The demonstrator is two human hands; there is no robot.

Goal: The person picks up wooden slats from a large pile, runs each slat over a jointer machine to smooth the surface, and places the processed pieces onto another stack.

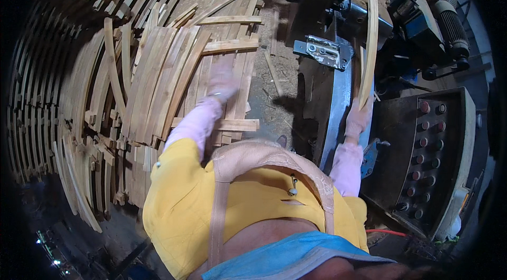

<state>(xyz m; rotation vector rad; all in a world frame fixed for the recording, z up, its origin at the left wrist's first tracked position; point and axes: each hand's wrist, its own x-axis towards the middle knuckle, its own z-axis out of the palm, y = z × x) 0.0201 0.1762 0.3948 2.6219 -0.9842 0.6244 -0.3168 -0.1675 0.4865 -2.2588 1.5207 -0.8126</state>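
My right hand (358,120), in a knitted glove, is closed around the near end of a long, slightly curved wooden strip (371,42). The strip points away from me over the metal bed (336,98) of a woodworking machine. A second thin piece of wood shows just left of it, partly hidden. On the other side, my left hand (224,82) is smeared by motion above flat wooden boards (235,100); its fingers cannot be made out. Close by lie a short crosswise wooden slat (232,125) and a stack of curved wooden strips (158,84).
Tall stacks of curved wood (39,79) line the left. A metal guide block (322,52) is fixed on the machine bed. To the right stands a control panel (422,158) with rows of buttons, and a motor (451,26) sits behind it. Offcuts (273,74) litter the floor.
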